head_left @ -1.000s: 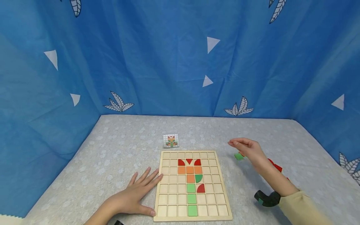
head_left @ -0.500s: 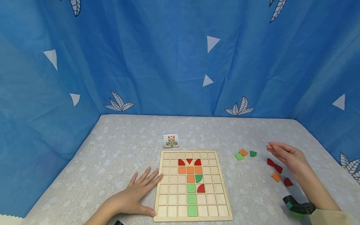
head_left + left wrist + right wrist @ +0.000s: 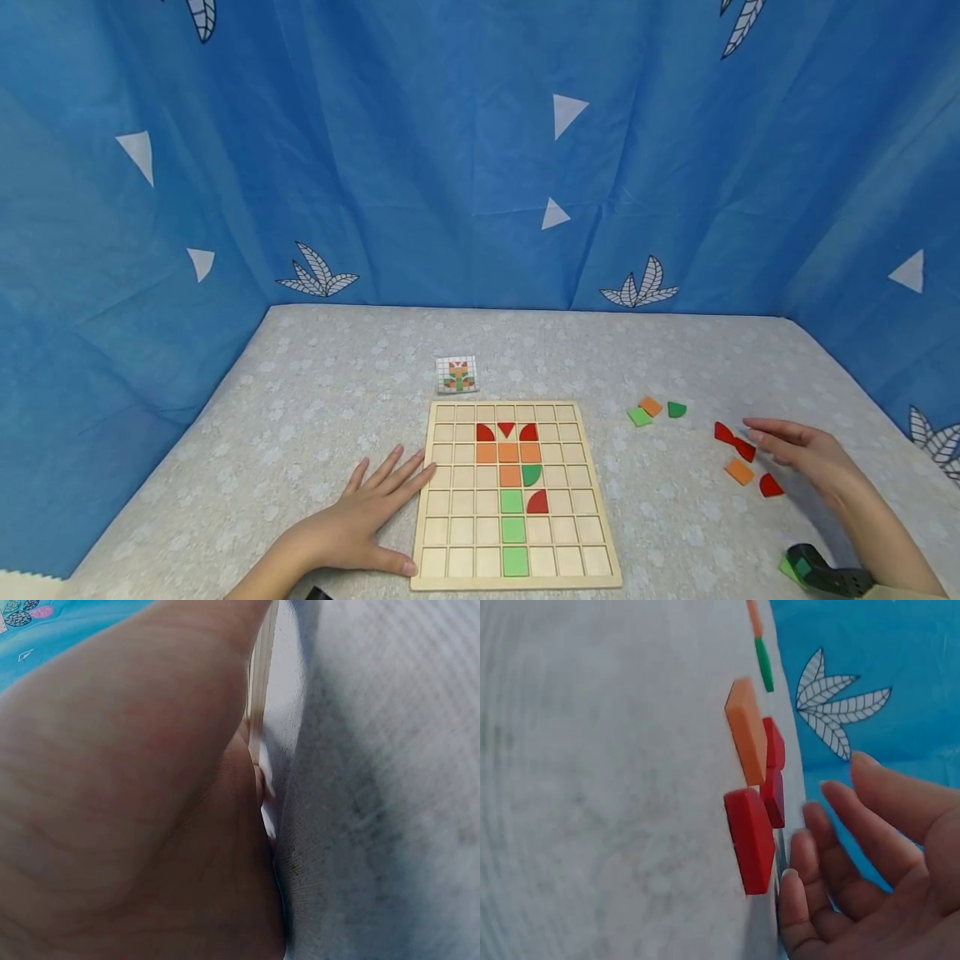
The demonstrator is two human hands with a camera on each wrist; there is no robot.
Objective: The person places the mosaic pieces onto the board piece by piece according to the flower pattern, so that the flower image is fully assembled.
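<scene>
My left hand (image 3: 360, 521) lies flat with spread fingers, its fingertips and thumb touching the left edge of the wooden grid board (image 3: 461, 531). Red, orange and green tiles fill a patch of the board's cells, among them a green quarter-circle tile (image 3: 532, 475) and a red quarter-circle tile (image 3: 537, 502). On the right, my right hand (image 3: 813, 458) hovers empty beside two red tiles (image 3: 735, 442) that meet at their tips. Its fingers are loosely bent, with a gap between thumb and forefinger. An orange square tile (image 3: 739, 472) and another red tile (image 3: 750, 841) lie close by.
Behind the board lies a small pattern card (image 3: 456, 375). Between board and right hand are a light green tile (image 3: 640, 417), an orange tile (image 3: 650, 406) and a green quarter-circle (image 3: 677, 410). Another green tile (image 3: 791, 572) shows partly under the right wrist strap. A blue curtain (image 3: 480, 167) encloses the table.
My right hand has moved right and toward me, from near the light green tile to beside the red tiles, and its fingers have spread apart. The left hand has stayed put.
</scene>
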